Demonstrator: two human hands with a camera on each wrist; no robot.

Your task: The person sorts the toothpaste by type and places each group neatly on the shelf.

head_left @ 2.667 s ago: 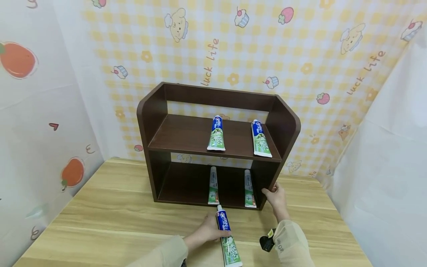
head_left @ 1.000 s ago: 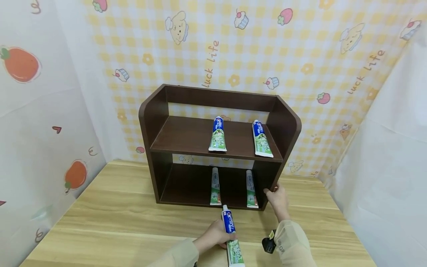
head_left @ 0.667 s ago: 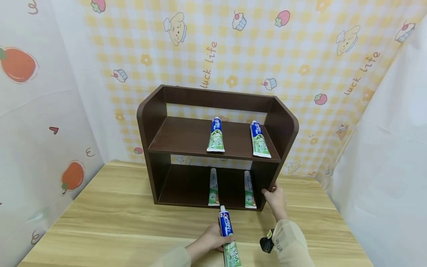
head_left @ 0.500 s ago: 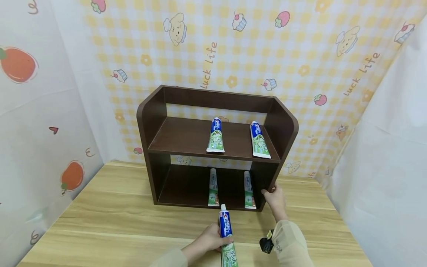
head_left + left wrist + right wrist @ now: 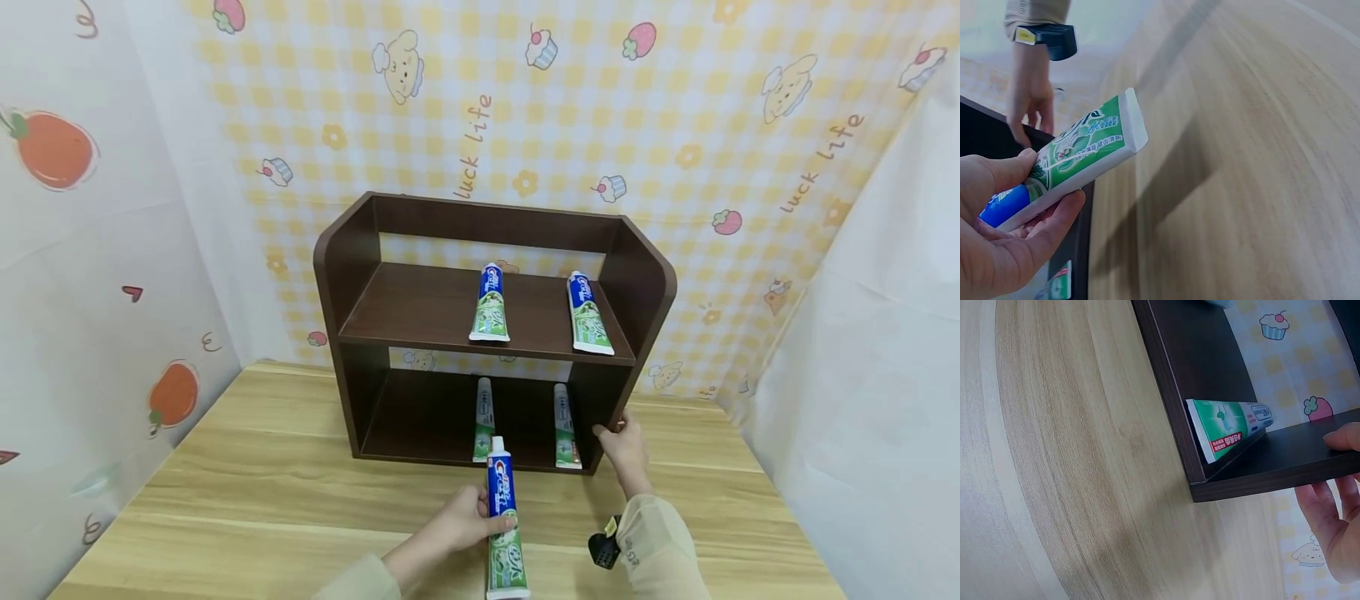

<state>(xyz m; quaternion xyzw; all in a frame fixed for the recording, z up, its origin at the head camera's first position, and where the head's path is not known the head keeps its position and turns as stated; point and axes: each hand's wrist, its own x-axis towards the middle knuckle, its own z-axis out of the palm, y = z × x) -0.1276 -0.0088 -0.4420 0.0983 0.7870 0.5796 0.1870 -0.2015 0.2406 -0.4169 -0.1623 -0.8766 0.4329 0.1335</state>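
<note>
My left hand (image 5: 467,517) grips a blue and green toothpaste tube (image 5: 504,525) in front of the shelf, thumb across its face and cap toward the shelf. In the left wrist view the tube (image 5: 1085,140) is raised above the table, its shadow falling on the wood. At the dark brown two-tier shelf (image 5: 420,300), my right hand (image 5: 624,450) grips the lower right side panel. The right wrist view shows the thumb inside that panel and the fingers (image 5: 1319,509) outside it, near a green and silver toothpaste tube (image 5: 1225,428).
On the upper tier lie two blue and green tubes, a middle tube (image 5: 491,304) and a right tube (image 5: 589,312). Below them are a middle green and silver tube (image 5: 484,417) and a right one (image 5: 566,425). A patterned cloth (image 5: 465,108) hangs behind; the wooden table (image 5: 225,500) lies beneath.
The left hand has lifted the toothpaste tube and brought it nearer the shelf, turning it straighter; its cap now overlaps the lower tier's edge. The right hand keeps its place on the panel.
</note>
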